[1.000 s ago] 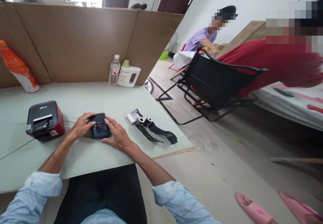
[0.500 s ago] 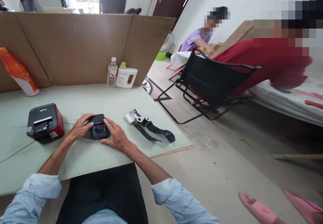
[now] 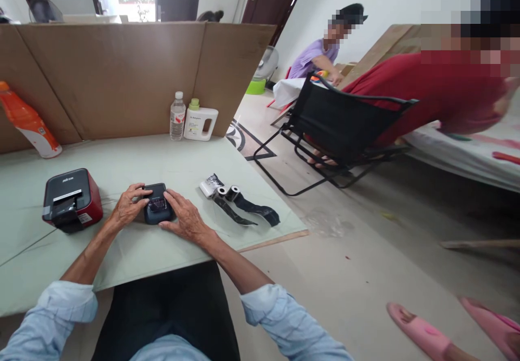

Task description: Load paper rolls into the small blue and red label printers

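Note:
A small black label printer (image 3: 156, 216) lies on the pale green tabletop, between both hands. My left hand (image 3: 128, 207) grips its left side, with fingertips resting on the top near the far end. My right hand (image 3: 184, 217) clasps the right side, fingers along the edge and thumb at the near corner. A glossy dark part shows in the middle of its top; whether the lid there is fully down I cannot tell. To the right lie two small rolls (image 3: 233, 192) with black strips unrolled, beside a white packet (image 3: 210, 186).
A larger red and black printer (image 3: 73, 198) stands at left. An orange bottle (image 3: 30, 122), a clear water bottle (image 3: 177, 117) and a white jug (image 3: 200, 122) stand before the cardboard screen (image 3: 134, 79). Two people sit at right, one on a black folding chair (image 3: 345, 117).
My left fingers have shifted slightly on the top of the small printer, and its top panel looks a little different. The whole view has moved slightly. The person in red has moved an arm.

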### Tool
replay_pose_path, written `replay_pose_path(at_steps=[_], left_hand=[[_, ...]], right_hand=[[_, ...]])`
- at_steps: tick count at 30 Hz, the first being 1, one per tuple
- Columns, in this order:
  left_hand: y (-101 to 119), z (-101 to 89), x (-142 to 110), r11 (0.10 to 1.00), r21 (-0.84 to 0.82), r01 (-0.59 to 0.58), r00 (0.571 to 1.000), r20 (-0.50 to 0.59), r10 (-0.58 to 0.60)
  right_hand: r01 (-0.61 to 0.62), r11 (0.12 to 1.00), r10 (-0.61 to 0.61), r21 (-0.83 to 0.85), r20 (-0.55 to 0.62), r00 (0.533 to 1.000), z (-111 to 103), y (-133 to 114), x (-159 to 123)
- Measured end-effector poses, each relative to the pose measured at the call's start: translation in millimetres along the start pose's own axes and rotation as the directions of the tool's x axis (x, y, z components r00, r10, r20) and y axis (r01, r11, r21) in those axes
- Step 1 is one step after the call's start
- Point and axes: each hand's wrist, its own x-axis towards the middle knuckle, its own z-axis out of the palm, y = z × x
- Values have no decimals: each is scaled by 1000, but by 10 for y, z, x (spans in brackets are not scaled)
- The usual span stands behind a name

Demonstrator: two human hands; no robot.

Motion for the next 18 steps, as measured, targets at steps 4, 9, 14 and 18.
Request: replay_pose_path(at_steps=[4,9,14,18], left_hand=[[79,-45,-97,991,120,-52,998,44,47],[132,-97,-265,920,324,-219,971,166,173],[156,-62,-356,850,454,-265,962,179,205],[188,-40,-372,819,515,-253,966,181,184]], right_hand=[[12,1000,-12,0,-20,1000,12,9,8],[31,1000,-31,5,-34,999,26,18,7],[19,1000,-20,-18,-39,999,32,-13,1],[20,999,-21,-30,-52,998,29,-36,-5]])
